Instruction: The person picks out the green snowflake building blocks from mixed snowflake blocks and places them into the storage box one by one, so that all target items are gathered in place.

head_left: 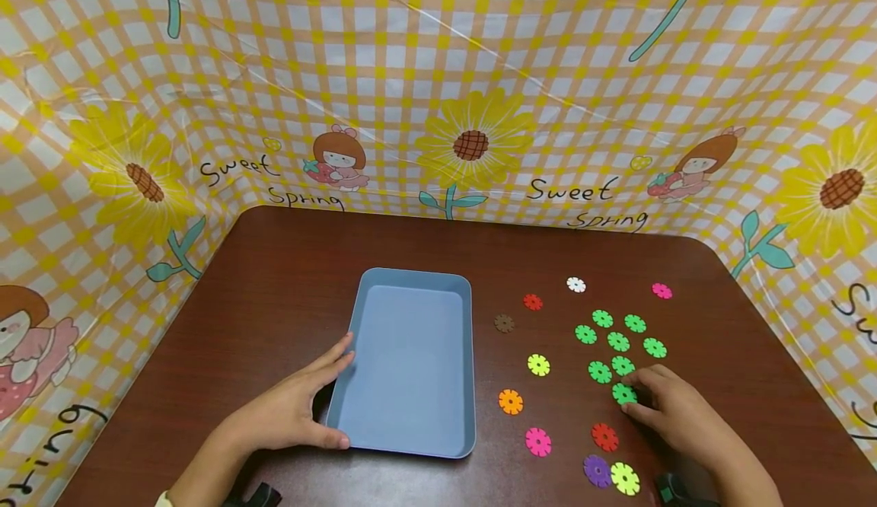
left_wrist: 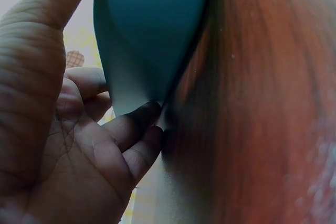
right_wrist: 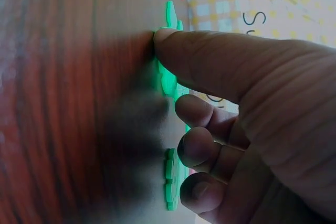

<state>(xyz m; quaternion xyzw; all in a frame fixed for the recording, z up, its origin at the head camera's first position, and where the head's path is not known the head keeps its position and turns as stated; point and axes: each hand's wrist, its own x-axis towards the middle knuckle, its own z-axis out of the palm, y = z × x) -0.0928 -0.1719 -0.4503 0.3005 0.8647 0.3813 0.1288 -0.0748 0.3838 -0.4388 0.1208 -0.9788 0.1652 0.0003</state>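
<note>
A blue-grey rectangular tray point(head_left: 416, 370) lies on the table. My left hand point(head_left: 291, 408) rests at its left side, thumb at the near left corner and fingertips at the long rim. In the left wrist view those fingers are spread and nearly straight against the tray's outer wall point(left_wrist: 131, 85). My right hand point(head_left: 678, 416) pinches a green notched disc point(head_left: 624, 393), thumb at one edge and index finger at the other. The disc is low at the table, the nearest of a cluster of green discs point(head_left: 618, 342). The right thumb partly covers it in the right wrist view.
Several loose notched discs lie around the cluster: white point(head_left: 576, 285), brown point(head_left: 504, 323), orange point(head_left: 510, 402), purple point(head_left: 597, 471), and more in red, pink and yellow. A checked, sunflower-printed cloth point(head_left: 384, 58) hangs around the back and sides of the dark brown table point(head_left: 288, 286).
</note>
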